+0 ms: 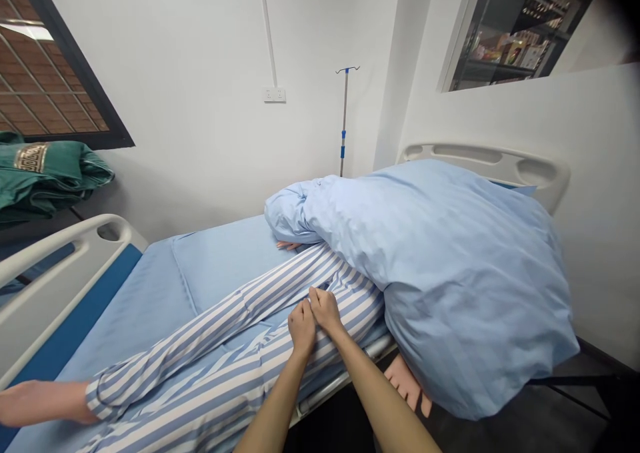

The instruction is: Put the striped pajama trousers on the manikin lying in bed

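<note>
Left hand (302, 324) and right hand (325, 308) side by side, fingers curled closed, apparently pinching striped trousers (265, 363) at thigh. Trousers worn, along bed (225, 256), top under quilt (440, 253). Likely step: gathering cloth; next move calls for even, 2-handed grip.

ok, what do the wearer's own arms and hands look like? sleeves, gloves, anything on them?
Left hand and right hand: no gloves, no watch or bracelet visible. Left forearm and right forearm: slim, tapering toward the wrist, no sleeve in view, no cables or visible markings. Fingernails too small to judge.
</note>
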The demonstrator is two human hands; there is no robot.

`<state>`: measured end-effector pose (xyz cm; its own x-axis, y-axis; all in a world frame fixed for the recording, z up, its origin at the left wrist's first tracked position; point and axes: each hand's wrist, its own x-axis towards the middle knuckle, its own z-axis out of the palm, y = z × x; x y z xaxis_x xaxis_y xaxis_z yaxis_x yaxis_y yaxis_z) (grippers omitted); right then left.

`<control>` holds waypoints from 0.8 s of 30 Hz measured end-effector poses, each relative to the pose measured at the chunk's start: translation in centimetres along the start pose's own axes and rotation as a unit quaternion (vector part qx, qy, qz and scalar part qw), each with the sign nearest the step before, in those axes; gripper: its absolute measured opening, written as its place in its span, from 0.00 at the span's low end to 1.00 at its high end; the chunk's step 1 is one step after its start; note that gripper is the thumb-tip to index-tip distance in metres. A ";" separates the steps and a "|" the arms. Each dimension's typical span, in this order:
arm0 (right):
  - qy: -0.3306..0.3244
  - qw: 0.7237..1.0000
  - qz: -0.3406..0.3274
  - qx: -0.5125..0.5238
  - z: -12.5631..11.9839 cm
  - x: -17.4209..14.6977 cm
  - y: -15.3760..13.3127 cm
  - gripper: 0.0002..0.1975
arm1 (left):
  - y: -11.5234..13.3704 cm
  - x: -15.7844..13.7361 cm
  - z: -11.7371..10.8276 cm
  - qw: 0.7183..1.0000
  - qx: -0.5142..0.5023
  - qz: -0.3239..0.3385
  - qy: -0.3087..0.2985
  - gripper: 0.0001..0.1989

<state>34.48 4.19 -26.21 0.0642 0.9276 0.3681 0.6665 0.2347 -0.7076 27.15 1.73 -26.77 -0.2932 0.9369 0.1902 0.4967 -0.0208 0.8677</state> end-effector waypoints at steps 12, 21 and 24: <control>0.044 0.994 0.020 0.101 0.5 0.4 1.2 0.22 | 1.1 0.3 2.6 0.994 -0.099 -0.030 0.022 0.20; 0.020 0.999 -0.040 -0.010 -3.0 2.2 2.4 0.22 | 1.3 -0.3 2.7 0.999 -0.009 0.025 0.027 0.20; 0.031 0.999 -0.017 -0.026 -3.2 2.3 3.4 0.22 | 1.4 -0.4 2.8 0.999 -0.012 0.032 0.021 0.19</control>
<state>39.30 6.19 -25.84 0.0856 0.8991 0.4294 0.7072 0.2487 -0.6618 30.29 2.28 -26.96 -0.2958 0.9176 0.2656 0.4969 -0.0896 0.8632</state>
